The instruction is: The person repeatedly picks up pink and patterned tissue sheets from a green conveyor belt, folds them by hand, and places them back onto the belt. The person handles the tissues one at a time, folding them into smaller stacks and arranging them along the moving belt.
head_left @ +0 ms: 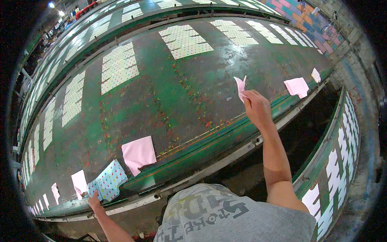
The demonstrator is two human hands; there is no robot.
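My left hand is closed on the near corner of a light-blue cloth piece with colourful dots, at the table's near left edge. My right hand is raised over the table and pinches a small pink cloth piece, which sticks up folded from the fingers. Between the hands, a flat pink cloth piece lies beside the dotted one. Another pink piece lies just left of the dotted cloth.
The long green table is stained with paint specks. Rows of dotted white panels lie along its far side. To the right are a pink piece and a small dotted piece. A second table with white pieces stands behind my right arm.
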